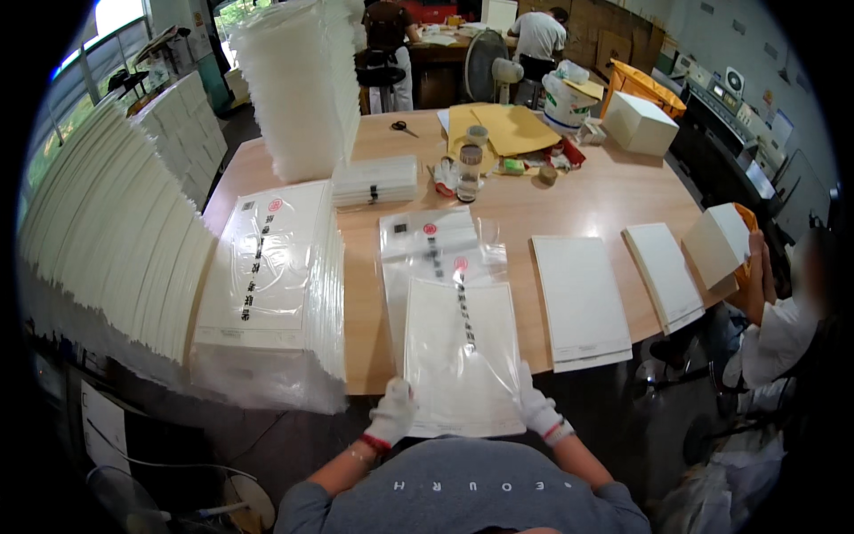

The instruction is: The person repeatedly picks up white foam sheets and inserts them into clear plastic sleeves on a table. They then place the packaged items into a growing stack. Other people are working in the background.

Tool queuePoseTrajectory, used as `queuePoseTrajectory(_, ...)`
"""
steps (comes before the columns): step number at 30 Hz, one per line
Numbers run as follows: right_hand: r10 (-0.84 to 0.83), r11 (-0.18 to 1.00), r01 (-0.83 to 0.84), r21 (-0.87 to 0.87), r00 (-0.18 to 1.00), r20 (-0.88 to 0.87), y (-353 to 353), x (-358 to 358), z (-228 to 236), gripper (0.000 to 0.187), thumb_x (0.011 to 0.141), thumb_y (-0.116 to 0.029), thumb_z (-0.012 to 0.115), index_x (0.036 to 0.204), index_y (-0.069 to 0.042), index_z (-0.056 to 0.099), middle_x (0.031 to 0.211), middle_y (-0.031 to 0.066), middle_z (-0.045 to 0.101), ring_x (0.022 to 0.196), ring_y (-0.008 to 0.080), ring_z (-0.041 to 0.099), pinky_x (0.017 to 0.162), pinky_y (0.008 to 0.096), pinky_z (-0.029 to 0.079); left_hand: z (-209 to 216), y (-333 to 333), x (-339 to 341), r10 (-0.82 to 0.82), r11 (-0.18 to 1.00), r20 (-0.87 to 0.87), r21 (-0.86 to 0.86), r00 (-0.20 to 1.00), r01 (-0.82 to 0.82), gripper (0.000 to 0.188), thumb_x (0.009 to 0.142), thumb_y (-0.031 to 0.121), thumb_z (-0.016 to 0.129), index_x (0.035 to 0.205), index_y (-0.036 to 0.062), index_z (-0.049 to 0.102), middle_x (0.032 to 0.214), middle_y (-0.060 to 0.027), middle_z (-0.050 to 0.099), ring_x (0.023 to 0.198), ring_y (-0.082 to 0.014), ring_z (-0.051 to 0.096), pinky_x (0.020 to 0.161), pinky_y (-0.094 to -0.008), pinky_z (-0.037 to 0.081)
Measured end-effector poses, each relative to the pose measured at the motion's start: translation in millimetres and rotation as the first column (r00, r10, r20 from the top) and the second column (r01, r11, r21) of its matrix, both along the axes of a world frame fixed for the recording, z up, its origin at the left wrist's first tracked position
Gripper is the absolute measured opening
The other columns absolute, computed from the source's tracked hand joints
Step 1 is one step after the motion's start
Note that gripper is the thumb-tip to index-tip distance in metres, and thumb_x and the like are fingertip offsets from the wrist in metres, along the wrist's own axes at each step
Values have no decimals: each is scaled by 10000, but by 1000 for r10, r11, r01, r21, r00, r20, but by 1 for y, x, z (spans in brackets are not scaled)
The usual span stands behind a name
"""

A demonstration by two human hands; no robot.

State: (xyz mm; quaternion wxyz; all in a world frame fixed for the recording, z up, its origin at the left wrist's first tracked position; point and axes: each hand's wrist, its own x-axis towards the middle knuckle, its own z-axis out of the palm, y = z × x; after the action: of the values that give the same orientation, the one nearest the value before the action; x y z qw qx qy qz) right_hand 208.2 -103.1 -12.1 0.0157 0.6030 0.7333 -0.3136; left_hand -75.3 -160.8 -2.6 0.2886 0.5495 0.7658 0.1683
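Both of my hands wear white work gloves. Between them, at the table's near edge, lies a white paper pack in a clear plastic bag with dark and red printing. My left hand has its fingers closed on the pack's lower left edge. At the lower right edge my right hand grips the same pack, its thumb up along the side. Under the far end of the pack lie more clear printed bags. Fingers beneath the pack are hidden.
Left stands a stack of bagged paper packs, with tall white stacks behind. Two white paper piles lie right. A co-worker handles a white block. Scissors, a bottle and yellow envelopes lie farther back.
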Motion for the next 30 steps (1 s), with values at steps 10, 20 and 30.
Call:
queuePoseTrajectory(10, -125, 963, 163, 215, 976, -178, -56, -11, 43, 326, 879, -260, 435, 1118, -45, 488, 750, 156, 619, 695, 335, 604, 545, 425, 466, 23, -46, 1, 38, 971, 463, 193, 886, -143, 108, 768, 4, 441, 808, -15, 539, 703, -120, 595, 584, -239, 580, 572, -323, 473)
queuePoseTrajectory(20, -599, 798, 144, -585, 308, -740, -48, -24, -34, 404, 845, -179, 512, 1209, -18, 447, 976, 65, 565, 767, 168, 552, 672, 296, 462, 67, -13, -10, -603, 659, 306, 712, 737, 243, 103, 675, -41, 467, 680, 42, 527, 672, -76, 517, 648, -224, 535, 579, -285, 432)
queuePoseTrajectory(30, -427, 668, -545, -507, 277, -861, 30, -251, 106, 255, 886, -238, 523, 1004, -13, 537, 781, 31, 540, 659, 139, 530, 656, 302, 501, 149, -22, -166, 38, 38, 728, 684, 685, -729, 306, 918, 299, 428, 739, 61, 497, 767, -25, 507, 681, -118, 446, 605, -266, 359)
